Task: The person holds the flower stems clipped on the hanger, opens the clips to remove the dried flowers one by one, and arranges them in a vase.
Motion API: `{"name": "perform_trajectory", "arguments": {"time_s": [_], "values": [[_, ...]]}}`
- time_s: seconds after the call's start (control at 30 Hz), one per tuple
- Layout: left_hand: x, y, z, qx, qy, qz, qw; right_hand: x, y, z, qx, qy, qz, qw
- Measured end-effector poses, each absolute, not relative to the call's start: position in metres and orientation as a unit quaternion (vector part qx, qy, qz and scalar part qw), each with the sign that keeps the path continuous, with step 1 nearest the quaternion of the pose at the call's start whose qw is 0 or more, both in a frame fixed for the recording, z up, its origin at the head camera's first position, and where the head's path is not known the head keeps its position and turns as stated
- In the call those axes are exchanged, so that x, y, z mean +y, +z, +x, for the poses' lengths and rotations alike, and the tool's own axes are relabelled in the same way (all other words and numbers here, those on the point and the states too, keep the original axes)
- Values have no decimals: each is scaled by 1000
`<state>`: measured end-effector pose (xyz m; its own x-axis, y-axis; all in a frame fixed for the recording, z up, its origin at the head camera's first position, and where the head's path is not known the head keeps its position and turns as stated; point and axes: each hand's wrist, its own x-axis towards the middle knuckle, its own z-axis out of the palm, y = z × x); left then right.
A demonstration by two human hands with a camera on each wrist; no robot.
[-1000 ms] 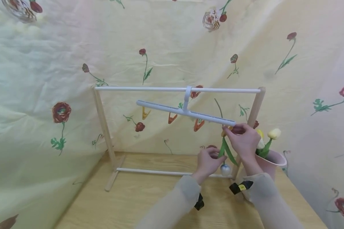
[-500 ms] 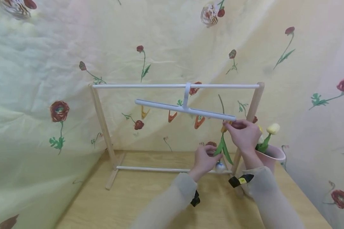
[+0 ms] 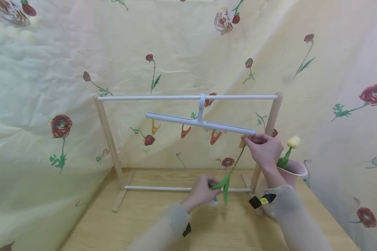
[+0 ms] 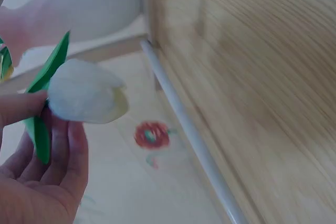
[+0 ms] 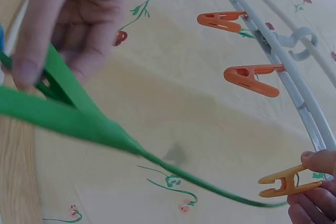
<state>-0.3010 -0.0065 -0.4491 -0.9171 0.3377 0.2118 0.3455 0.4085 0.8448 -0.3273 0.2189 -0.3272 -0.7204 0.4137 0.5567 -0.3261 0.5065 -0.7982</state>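
My left hand [image 3: 202,191] pinches an artificial tulip [image 4: 84,90] by its stem just behind the whitish flower head, which hangs low. Its green leaves [image 3: 226,184] spread beside the fingers, and the thin stem slants up to the right. With thumb and fingers my right hand [image 3: 265,150] pinches a yellow-orange clip [image 5: 286,181] at the lower, right end of a pale blue hanger [image 3: 176,118]. In the right wrist view the bare stem end runs past the clip's tips towards those fingers. The hanger tilts down to the right on the rack's white top bar [image 3: 144,98].
Several clips hang along the hanger, among them an orange clip [image 3: 216,136] and a yellow clip [image 3: 155,127]. The wooden rack post [image 3: 271,118] stands near my right hand. Behind that wrist is a pink vase [image 3: 298,168] holding a pale tulip [image 3: 293,142]. Flowered cloth [image 3: 182,45] hangs behind.
My left hand has moved down and left with the tulip, whose stem end formerly reached above the hanger. My right hand stays at the clip.
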Motion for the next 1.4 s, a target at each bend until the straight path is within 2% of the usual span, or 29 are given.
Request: {"name": "perform_trajectory", "arguments": {"time_s": [0.3, 0.5, 0.63, 0.73, 0.87, 0.97, 1.2, 1.4], "values": [[-52, -452, -292, -895, -334, -294, 18, 231, -340, -330, -787, 517, -27, 335], [-70, -446, -284, -908, -256, -328, 40, 232, -344, -327, -812, 503, 19, 296], [-77, -439, -281, -910, -206, -353, 66, 231, -339, -314, -867, 392, 84, 296], [-80, -433, -279, -906, -173, -376, 88, 222, -334, -298, -891, 302, 174, 292], [-82, -422, -275, -898, -150, -399, 108, 203, -336, -273, -885, 232, 319, 249], [-82, -415, -270, -893, -141, -414, 103, 190, -347, -256, -876, 193, 395, 200], [-84, -406, -258, -893, -138, -416, 102, 170, -368, -235, -884, 133, 435, 108], [-82, -404, -256, -893, -136, -412, 124, 164, -381, -236, -881, 102, 447, 119]]}}
